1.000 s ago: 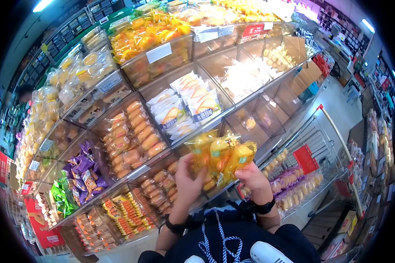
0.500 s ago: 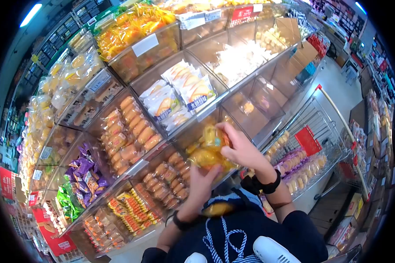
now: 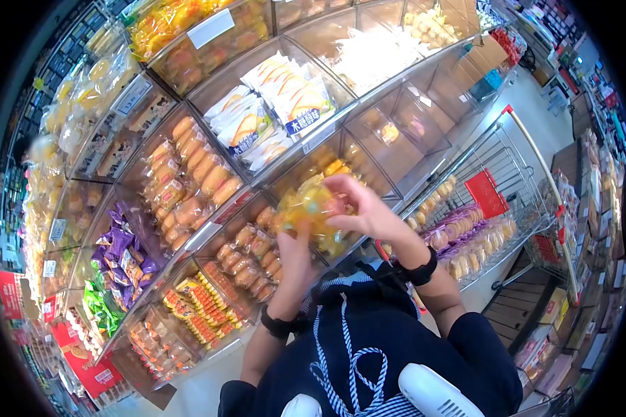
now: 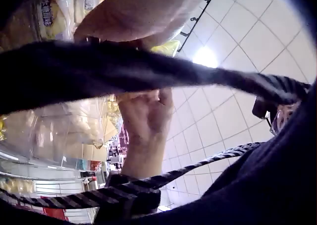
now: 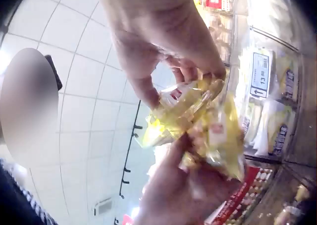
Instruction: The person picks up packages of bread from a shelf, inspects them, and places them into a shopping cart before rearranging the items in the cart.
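1. Ahead of us are tiered clear plastic shop bins. A wire shopping trolley stands beyond our right hand.
2. Between the hands is the clear crinkly bag of yellow wrapped cakes. We judge it light, soft, slippery and crushable.
3. Right hand pinches its top and left hand grips it underneath. Gathered film looks the safest hold.

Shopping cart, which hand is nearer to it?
Right. The right hand grips the yellow snack bag nearer the shopping cart; the left hand holds it from below, farther off.
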A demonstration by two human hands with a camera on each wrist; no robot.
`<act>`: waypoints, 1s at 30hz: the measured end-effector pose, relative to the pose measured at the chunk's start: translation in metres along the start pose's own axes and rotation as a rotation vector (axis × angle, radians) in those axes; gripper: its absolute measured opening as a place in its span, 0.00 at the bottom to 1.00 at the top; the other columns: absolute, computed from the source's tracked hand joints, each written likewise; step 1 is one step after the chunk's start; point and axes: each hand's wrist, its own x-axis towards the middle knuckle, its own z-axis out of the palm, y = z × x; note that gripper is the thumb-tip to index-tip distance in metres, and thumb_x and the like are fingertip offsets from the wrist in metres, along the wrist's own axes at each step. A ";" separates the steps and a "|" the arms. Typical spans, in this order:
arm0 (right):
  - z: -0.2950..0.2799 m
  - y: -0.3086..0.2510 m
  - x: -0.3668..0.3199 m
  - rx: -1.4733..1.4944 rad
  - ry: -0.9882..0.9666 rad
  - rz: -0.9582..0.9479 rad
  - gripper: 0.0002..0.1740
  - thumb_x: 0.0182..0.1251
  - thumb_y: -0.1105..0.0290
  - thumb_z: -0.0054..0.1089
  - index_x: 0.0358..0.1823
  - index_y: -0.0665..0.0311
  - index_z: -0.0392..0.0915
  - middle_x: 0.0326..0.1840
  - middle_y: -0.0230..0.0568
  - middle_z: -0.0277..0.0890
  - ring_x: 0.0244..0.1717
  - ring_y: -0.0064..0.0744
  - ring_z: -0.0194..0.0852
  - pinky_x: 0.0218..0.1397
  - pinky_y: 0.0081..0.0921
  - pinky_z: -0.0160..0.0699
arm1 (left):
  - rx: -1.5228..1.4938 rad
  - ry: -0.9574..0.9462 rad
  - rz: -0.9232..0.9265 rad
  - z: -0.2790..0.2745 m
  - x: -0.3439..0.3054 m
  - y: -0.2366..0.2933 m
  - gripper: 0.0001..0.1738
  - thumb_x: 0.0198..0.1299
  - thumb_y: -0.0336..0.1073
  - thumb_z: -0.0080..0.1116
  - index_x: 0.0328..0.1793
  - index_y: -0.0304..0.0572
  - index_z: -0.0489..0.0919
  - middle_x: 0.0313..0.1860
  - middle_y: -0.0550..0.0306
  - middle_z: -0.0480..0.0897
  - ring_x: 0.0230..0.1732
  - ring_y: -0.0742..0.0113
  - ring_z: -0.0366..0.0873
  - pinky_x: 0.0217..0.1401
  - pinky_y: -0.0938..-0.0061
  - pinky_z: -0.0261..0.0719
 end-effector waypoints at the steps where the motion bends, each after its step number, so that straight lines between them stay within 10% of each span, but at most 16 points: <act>1: 0.005 0.003 0.003 -0.033 0.030 -0.004 0.34 0.48 0.71 0.66 0.57 0.66 0.61 0.48 0.34 0.65 0.46 0.21 0.63 0.51 0.20 0.63 | -0.143 -0.015 -0.030 -0.002 0.002 0.001 0.21 0.61 0.33 0.48 0.60 0.37 0.61 0.56 0.55 0.68 0.55 0.67 0.68 0.56 0.73 0.67; 4: 0.017 0.014 0.012 -0.216 0.097 -0.058 0.34 0.49 0.65 0.65 0.57 0.66 0.61 0.47 0.34 0.66 0.45 0.24 0.64 0.51 0.21 0.63 | -0.505 -0.097 -0.080 -0.021 0.009 -0.004 0.25 0.57 0.32 0.54 0.61 0.37 0.61 0.55 0.53 0.69 0.55 0.65 0.69 0.55 0.71 0.71; 7: 0.030 0.036 0.020 -0.167 -0.140 -0.238 0.34 0.50 0.63 0.65 0.58 0.65 0.61 0.47 0.34 0.67 0.45 0.26 0.65 0.49 0.22 0.64 | 0.006 0.004 -0.011 -0.043 0.003 -0.014 0.27 0.55 0.29 0.55 0.61 0.38 0.61 0.54 0.54 0.70 0.54 0.65 0.70 0.55 0.70 0.70; 11: 0.022 0.063 0.028 0.538 -0.174 0.215 0.26 0.58 0.67 0.56 0.58 0.65 0.63 0.54 0.37 0.67 0.54 0.28 0.65 0.49 0.23 0.68 | -0.156 0.153 -0.032 -0.078 -0.001 -0.019 0.27 0.54 0.27 0.55 0.60 0.39 0.60 0.52 0.55 0.70 0.53 0.66 0.70 0.55 0.70 0.70; 14: -0.009 0.210 0.057 -0.125 0.210 0.242 0.15 0.57 0.68 0.55 0.44 0.68 0.72 0.41 0.40 0.77 0.41 0.32 0.75 0.43 0.27 0.73 | -0.245 0.280 -0.018 -0.101 -0.008 -0.024 0.27 0.54 0.26 0.54 0.60 0.40 0.60 0.52 0.56 0.71 0.53 0.65 0.69 0.57 0.68 0.67; 15: -0.011 0.182 0.058 -0.493 0.267 0.495 0.18 0.53 0.61 0.60 0.39 0.69 0.74 0.33 0.45 0.77 0.36 0.39 0.76 0.39 0.30 0.73 | -0.279 0.316 -0.019 -0.108 -0.012 -0.027 0.27 0.54 0.27 0.54 0.60 0.40 0.60 0.52 0.56 0.71 0.53 0.65 0.69 0.58 0.68 0.66; 18: -0.024 0.308 0.057 -1.046 0.120 0.483 0.28 0.49 0.56 0.61 0.48 0.66 0.69 0.48 0.49 0.69 0.50 0.44 0.67 0.44 0.41 0.70 | -0.233 0.406 0.011 -0.110 -0.024 -0.025 0.27 0.54 0.27 0.54 0.61 0.40 0.60 0.52 0.56 0.70 0.54 0.64 0.69 0.59 0.68 0.65; 22: -0.009 0.341 0.052 -1.382 0.060 0.537 0.33 0.46 0.58 0.62 0.54 0.64 0.63 0.58 0.47 0.60 0.60 0.45 0.55 0.49 0.49 0.66 | -0.198 0.459 0.020 -0.110 -0.037 -0.020 0.27 0.55 0.28 0.54 0.61 0.40 0.59 0.53 0.55 0.69 0.55 0.64 0.68 0.60 0.68 0.64; 25: 0.001 0.325 0.056 -1.264 0.131 0.645 0.31 0.46 0.60 0.63 0.51 0.64 0.65 0.54 0.46 0.64 0.56 0.45 0.62 0.51 0.44 0.66 | -0.150 0.468 0.030 -0.116 -0.042 -0.023 0.27 0.57 0.29 0.52 0.62 0.41 0.59 0.55 0.56 0.69 0.57 0.65 0.66 0.61 0.68 0.63; 30: 0.020 0.215 0.048 -0.129 0.064 0.308 0.22 0.49 0.77 0.56 0.48 0.63 0.65 0.48 0.37 0.66 0.50 0.25 0.64 0.48 0.21 0.65 | -0.170 0.461 -0.005 -0.119 -0.028 -0.023 0.28 0.56 0.27 0.53 0.62 0.42 0.57 0.55 0.54 0.69 0.56 0.66 0.68 0.59 0.70 0.66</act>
